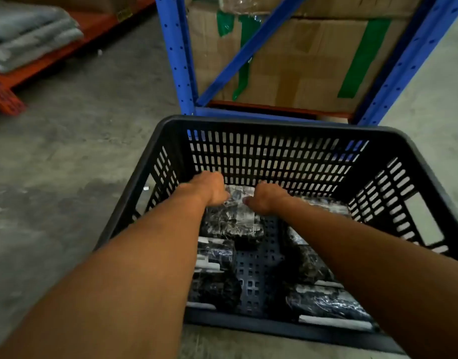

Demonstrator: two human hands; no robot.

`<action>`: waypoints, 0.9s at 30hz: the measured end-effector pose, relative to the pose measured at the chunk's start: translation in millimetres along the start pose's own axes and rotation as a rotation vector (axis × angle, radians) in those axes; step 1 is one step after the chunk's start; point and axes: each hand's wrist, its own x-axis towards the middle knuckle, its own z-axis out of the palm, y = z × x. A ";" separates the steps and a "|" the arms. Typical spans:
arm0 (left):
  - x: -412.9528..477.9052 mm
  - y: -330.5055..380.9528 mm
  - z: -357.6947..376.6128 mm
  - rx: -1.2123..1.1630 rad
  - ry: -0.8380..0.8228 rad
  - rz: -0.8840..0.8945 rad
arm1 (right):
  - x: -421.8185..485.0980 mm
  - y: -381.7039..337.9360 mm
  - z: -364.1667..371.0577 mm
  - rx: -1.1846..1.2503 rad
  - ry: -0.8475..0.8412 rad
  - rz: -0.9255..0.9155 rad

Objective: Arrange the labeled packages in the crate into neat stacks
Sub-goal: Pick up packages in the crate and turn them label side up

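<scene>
Inside a black slotted crate (274,151) on the warehouse floor (67,151), our left hand (209,187) and right hand (266,198) close around one plastic-wrapped package (234,216) at 12 o'clock; more wrapped packages (323,301) line the crate at 9 and 3 o'clock.

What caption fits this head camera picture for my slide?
Both hands, left hand and right hand, grip a plastic-wrapped package inside the black crate.
</scene>
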 end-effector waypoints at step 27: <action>0.6 -40.5 -11.1 -1.244 -0.244 -0.406 | -10.4 22.7 -18.2 0.778 -0.114 0.015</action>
